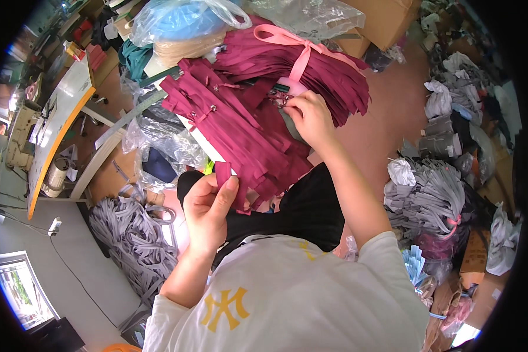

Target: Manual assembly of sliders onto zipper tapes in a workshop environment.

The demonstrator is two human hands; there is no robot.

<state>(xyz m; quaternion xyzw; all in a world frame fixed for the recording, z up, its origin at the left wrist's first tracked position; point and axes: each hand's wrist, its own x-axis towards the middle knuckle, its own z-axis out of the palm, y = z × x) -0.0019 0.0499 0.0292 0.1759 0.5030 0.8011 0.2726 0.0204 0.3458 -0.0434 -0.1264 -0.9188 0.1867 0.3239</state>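
Maroon zippers (234, 129) lie in a loose layered pile across my lap, with small metal sliders showing near their far ends. My left hand (208, 211) is closed at the near left edge of the pile, pinching the end of a maroon zipper (223, 173) between thumb and fingers. At the far right of the pile, my right hand (312, 120) is closed, fingertips pinched at a small cluster of metal zipper sliders (280, 99). The fingers partly cover what they grip. Beyond it lies a thick bundle of maroon zippers (334, 76), tied with a pink ribbon (302, 58).
Clear plastic bags (164, 141) sit left of the pile, and a bagged blue bundle (182, 23) lies beyond. Grey zipper heaps flank me, one at left (129, 234), one at right (428, 193). An orange-edged table (64, 117) stands left. A cardboard box (387, 20) is at the back.
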